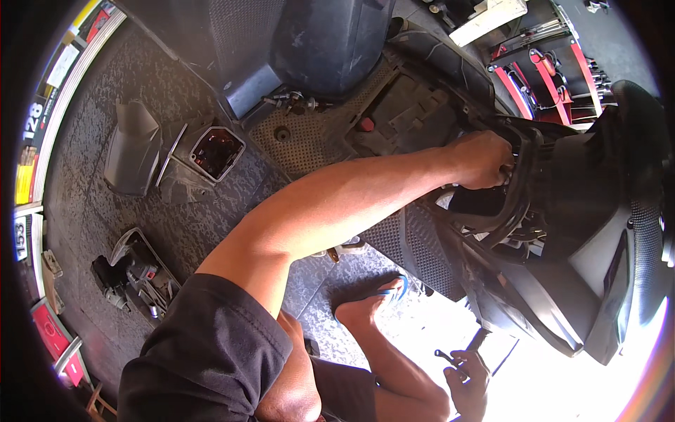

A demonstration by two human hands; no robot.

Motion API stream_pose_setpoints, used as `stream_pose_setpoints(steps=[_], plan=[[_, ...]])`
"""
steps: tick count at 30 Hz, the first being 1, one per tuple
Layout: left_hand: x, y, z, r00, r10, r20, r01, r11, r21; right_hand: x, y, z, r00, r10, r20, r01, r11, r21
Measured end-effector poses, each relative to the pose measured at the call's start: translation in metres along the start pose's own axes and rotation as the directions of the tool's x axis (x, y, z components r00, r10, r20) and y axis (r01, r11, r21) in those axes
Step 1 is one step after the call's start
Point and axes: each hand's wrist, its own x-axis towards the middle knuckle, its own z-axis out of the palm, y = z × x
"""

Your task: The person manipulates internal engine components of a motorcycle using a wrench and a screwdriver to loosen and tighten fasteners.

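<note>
A dark motor scooter (569, 172) fills the right side, its seat to the far right. My left arm stretches across the footboard (295, 141), and my left hand (481, 160) is at the framed opening (485, 200) in front of the seat section. Its fingers are curled in at the edge; what they grip is hidden. Low in the view, beside the scooter's lower panel, my right hand (470, 385) is closed around a wrench (450, 360) whose dark ring end sticks out to the left.
An uncovered compartment (408, 116) with a red cap lies in the footboard. Loose grey panels (133, 151), an open container with reddish-brown contents (216, 155) and a tray of parts (148, 278) rest on the floor. A red tool rack (545, 77) stands at the upper right. My foot (365, 309) wears a blue flip-flop.
</note>
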Motion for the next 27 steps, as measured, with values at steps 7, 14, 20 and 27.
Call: stream_pose_setpoints(steps=[7,14,20,27], plan=[[0.002,0.002,0.003,1.0,0.006,-0.004,-0.006,1.0,0.0,-0.003,0.002,0.0,0.999,-0.027,-0.038,0.03,0.996,0.082],[-0.001,0.002,-0.002,0.999,-0.025,-0.02,0.026,0.999,0.024,-0.002,-0.001,-0.002,0.998,-0.046,-0.05,0.049,0.998,0.05],[-0.018,0.028,-0.034,0.937,-0.322,-0.135,0.307,0.944,-0.117,0.006,0.014,0.002,0.989,-0.044,-0.141,0.094,0.924,0.371],[-0.079,0.037,-0.052,0.911,-0.029,-0.411,0.278,0.778,0.563,0.034,-0.027,0.013,0.998,-0.053,-0.032,0.061,0.79,0.61]])
